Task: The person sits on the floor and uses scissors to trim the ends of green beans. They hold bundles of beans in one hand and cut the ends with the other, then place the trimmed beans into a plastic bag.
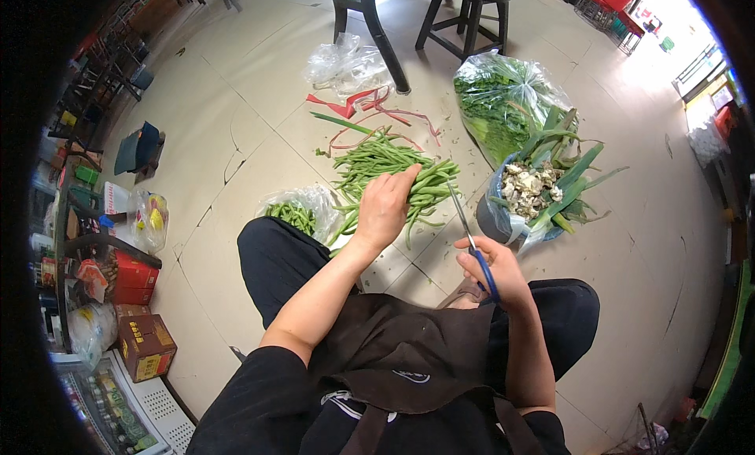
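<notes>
My left hand (384,206) grips a bunch of long green beans (433,180), its ends pointing to the right. Under and beyond it, a larger heap of green beans (377,157) lies on the tiled floor. In my right hand (494,266) are scissors (485,271) with blue handles, the blades pointing up and left near the bean ends. Whether the blades touch a bean cannot be made out. Beside my left knee, a clear plastic bag (324,204) holds short cut bean pieces (291,218).
A lined bin (492,216) with vegetable scraps stands at right, leek leaves sticking out. Behind it lies a bag of leafy greens (495,101). Red ribbon (348,108) and a crumpled plastic bag (348,65) lie beyond the beans, near a dark stool (466,18). Cardboard boxes (146,346) line the left.
</notes>
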A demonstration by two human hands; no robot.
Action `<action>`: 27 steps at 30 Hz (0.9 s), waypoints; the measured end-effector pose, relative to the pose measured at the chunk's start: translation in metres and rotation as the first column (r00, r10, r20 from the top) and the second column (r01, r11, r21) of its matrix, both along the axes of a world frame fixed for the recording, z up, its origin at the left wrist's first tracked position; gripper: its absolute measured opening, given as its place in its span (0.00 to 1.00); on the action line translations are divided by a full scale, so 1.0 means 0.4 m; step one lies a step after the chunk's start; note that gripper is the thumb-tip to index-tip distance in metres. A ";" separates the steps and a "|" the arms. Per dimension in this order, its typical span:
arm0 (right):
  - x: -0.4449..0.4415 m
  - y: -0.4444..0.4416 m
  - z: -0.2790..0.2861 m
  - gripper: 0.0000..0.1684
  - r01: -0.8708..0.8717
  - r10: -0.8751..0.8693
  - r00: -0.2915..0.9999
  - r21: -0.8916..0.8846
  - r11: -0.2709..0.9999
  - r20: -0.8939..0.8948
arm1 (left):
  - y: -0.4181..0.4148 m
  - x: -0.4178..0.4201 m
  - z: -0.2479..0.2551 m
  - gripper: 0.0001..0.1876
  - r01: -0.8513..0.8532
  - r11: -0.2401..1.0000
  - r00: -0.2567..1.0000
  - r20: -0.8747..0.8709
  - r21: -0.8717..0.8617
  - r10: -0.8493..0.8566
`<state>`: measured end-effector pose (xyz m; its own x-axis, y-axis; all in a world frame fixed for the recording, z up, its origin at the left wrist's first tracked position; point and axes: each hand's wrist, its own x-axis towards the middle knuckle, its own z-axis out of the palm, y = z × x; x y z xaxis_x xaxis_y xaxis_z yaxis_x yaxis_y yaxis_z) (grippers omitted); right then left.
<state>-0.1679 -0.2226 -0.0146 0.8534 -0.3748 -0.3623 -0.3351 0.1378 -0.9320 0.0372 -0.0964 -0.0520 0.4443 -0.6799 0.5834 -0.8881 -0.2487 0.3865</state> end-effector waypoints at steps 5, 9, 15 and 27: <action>0.012 0.003 -0.043 0.21 0.009 -0.018 0.999 -0.166 0.986 -0.050 | 0.003 -0.006 -0.012 0.32 0.003 1.000 1.000 -0.011 0.006 -0.003; 0.015 0.006 -0.036 0.25 -0.002 -0.024 0.996 -0.292 0.957 -0.085 | 0.008 -0.019 -0.013 0.33 0.013 0.999 0.999 -0.031 0.036 -0.012; 0.021 0.024 0.003 0.26 0.013 -0.084 0.991 -0.553 0.833 -0.103 | 0.009 -0.020 -0.026 0.34 0.048 0.999 0.994 -0.099 0.009 -0.047; 0.018 0.019 -0.011 0.22 0.028 -0.118 0.980 -0.482 0.876 -0.158 | 0.008 -0.027 -0.025 0.33 0.132 0.989 0.970 -0.214 0.066 -0.115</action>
<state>-0.1608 -0.2149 -0.0190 0.7552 -0.5988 -0.2665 -0.5067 -0.2754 -0.8170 0.0266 -0.0934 -0.0620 0.4607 -0.7775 0.4280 -0.8151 -0.1799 0.5506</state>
